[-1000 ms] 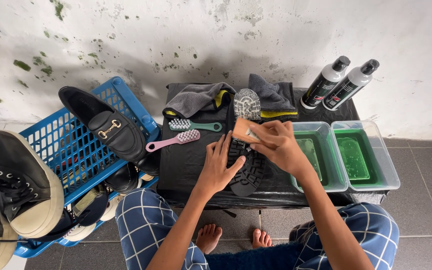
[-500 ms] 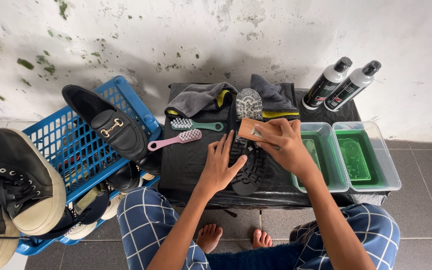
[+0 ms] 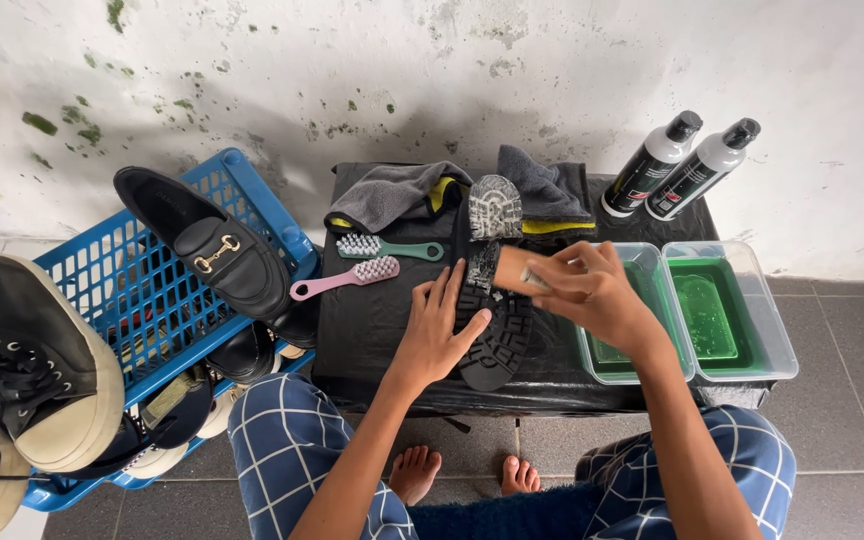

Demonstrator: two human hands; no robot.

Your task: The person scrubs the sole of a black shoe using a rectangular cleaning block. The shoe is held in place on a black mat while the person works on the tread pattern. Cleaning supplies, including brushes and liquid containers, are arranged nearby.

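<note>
Black lug-soled shoe (image 3: 497, 300), sole up: looks stiff, grippy, fairly heavy; left hand (image 3: 439, 330) lies flat on it, right hand (image 3: 592, 290) grips a wooden brush (image 3: 522, 272); best steadied at midsole

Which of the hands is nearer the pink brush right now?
Left. The left hand rests on the upturned shoe sole, just right of the pink brush; the right hand is farther right.

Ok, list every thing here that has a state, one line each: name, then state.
Black shoe: sole up on the table, left hand flat on it.
Wooden brush: gripped in right hand, on the sole.
Two bottles: capped, leaning on the wall.
Two tubs: uncovered, holding green liquid.
Pink brush: lying unused.
Green brush: lying unused.
Blue basket: tilted, full of shoes.
</note>
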